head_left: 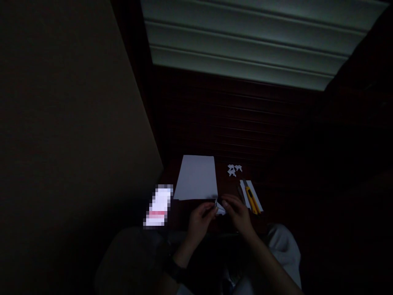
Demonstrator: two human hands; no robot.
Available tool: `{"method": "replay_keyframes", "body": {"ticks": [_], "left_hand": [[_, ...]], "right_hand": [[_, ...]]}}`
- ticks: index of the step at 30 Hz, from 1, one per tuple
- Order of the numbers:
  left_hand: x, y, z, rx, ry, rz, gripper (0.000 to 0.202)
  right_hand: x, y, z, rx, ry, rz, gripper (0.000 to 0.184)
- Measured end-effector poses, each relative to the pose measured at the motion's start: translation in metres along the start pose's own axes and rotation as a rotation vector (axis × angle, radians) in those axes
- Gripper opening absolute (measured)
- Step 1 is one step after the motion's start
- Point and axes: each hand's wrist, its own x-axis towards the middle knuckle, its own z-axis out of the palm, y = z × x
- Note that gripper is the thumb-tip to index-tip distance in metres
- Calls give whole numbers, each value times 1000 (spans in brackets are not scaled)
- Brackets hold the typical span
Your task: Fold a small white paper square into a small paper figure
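Between my two hands is a small piece of folded white paper, above the near edge of the dark table. My left hand pinches its left side between thumb and fingers. On its right side, my right hand has its fingers bent and closed against the paper. The exact folds are too dark and small to make out. Just beyond my hands lies a stack or sheet of white paper.
Several small folded paper figures sit at the back right. A yellow utility knife rests on a white paper strip at the right. At the left is a lit, blurred-out phone screen. Behind stands a slatted shutter.
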Motion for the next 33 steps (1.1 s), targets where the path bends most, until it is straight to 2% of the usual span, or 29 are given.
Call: {"method": "replay_keyframes", "body": {"ticks": [7, 13, 17, 22, 28, 33], "left_hand": [[0, 7, -2, 27, 21, -6, 28], [-1, 7, -4, 53, 24, -25, 25], [1, 6, -7, 37, -14, -31, 23], [1, 8, -12, 36, -80, -47, 23], [1, 9, -16, 109, -110, -77, 23], [1, 16, -20, 287, -163, 29, 20]], "right_hand": [[-5, -9, 1, 41, -151, 34, 15], [-7, -11, 2, -2, -162, 28, 13], [-7, -10, 1, -41, -171, 0, 15], [-12, -17, -3, -98, -262, -41, 21], [-16, -20, -4, -53, -304, -12, 22], [-18, -18, -3, -68, -321, -13, 18]]}}
